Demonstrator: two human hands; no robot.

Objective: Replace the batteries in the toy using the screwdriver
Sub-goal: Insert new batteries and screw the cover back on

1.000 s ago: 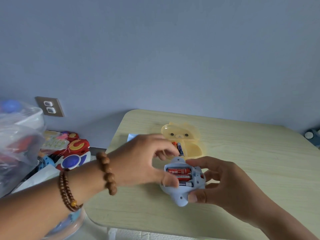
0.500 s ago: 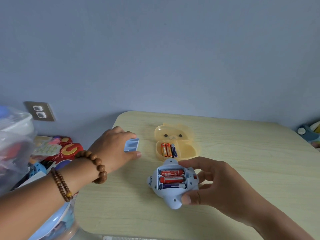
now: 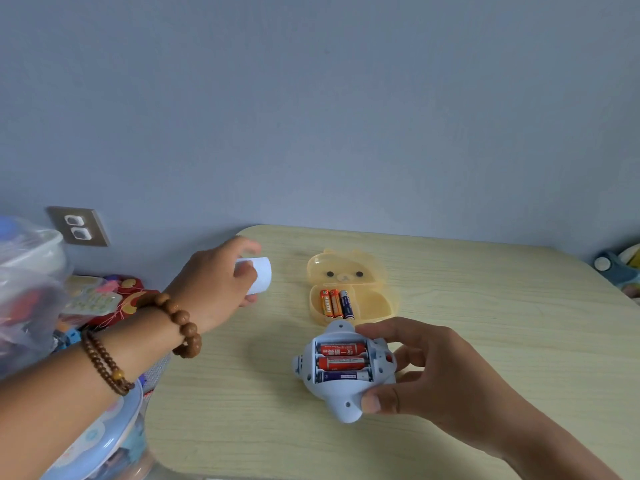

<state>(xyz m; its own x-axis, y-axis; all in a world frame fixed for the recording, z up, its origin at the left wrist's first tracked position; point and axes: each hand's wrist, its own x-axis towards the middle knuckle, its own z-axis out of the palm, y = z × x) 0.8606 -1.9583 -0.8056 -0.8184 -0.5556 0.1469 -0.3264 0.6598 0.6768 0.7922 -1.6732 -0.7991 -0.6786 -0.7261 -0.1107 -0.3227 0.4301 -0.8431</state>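
Observation:
A pale blue toy lies belly-up on the wooden table, its open compartment showing three batteries. My right hand grips the toy from the right. My left hand is raised above the table's left side and holds the light blue battery cover. Behind the toy an open yellow bear-shaped case holds three more batteries. No screwdriver is in view.
Left of the table sit a plastic bag, colourful toys and a blue-lidded container. A wall socket is on the blue wall. Another toy shows at the right edge.
My left hand left the toy, reached to the table's left side, took hold of the battery cover and lifted it. The right hand kept its grip on the toy.

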